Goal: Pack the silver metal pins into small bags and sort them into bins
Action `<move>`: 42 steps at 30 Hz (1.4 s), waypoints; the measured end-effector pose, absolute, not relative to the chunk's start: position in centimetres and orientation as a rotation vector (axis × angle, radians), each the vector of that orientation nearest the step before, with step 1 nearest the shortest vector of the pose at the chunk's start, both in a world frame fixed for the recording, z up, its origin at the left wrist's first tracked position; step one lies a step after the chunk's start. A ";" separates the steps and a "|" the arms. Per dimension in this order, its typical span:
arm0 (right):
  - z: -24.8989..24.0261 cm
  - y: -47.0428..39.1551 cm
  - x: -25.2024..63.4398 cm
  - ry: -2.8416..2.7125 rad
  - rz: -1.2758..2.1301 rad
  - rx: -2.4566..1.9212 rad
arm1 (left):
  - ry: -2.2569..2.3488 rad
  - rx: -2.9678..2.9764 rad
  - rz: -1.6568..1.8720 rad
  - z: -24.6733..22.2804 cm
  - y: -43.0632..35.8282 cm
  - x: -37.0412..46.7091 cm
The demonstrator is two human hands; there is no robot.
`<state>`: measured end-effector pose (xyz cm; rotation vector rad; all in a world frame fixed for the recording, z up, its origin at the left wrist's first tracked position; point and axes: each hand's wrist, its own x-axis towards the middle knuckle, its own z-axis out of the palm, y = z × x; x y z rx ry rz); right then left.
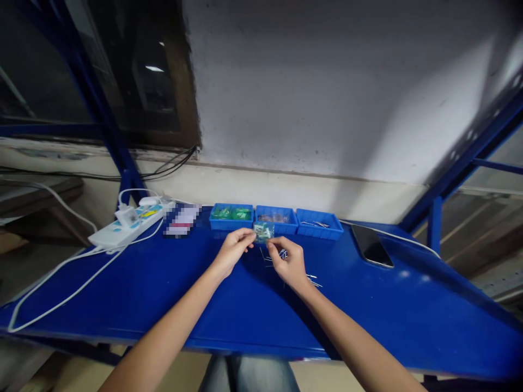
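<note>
Between my two hands is a small clear plastic bag [264, 231] with greenish contents, held up just in front of the blue bins. My left hand [236, 246] pinches its left edge between thumb and fingers. At the lower right edge, my right hand [288, 258] is closed with thumb and forefinger on the bag. Thin metal pins [312, 280] lie scattered on the blue table under and beside my right hand, which partly hides them. What exactly is inside the bag is too small to tell.
Three blue bins stand along the back: one with green packets [232, 212], one with brownish clear packets [274, 218], one with thin metal pieces [316, 223]. A phone [372, 246] lies to the right. A white power strip [126, 226] with cables and a blurred-out item [182, 220] are left.
</note>
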<state>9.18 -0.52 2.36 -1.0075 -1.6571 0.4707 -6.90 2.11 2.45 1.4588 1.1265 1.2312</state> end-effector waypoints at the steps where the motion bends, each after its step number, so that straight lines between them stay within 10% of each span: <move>1: 2.5 -0.5 9.2 -1.660 0.488 -1.012 | 1.135 1.517 1.309 2.5 2.0 -6.8; 9: 2.4 1.1 9.9 -1.431 0.816 -1.086 | 1.108 2.313 1.461 2.3 0.8 -6.1; 20: 1.9 0.3 9.6 -1.859 0.441 -0.948 | 1.105 1.467 1.138 2.2 1.9 -6.5; 32: 2.1 1.3 9.7 -1.413 1.070 -1.153 | 1.070 2.471 1.202 2.3 0.9 -6.6; 42: 1.7 0.5 9.8 -1.895 0.173 -1.025 | 1.081 1.335 1.071 2.5 1.6 -6.4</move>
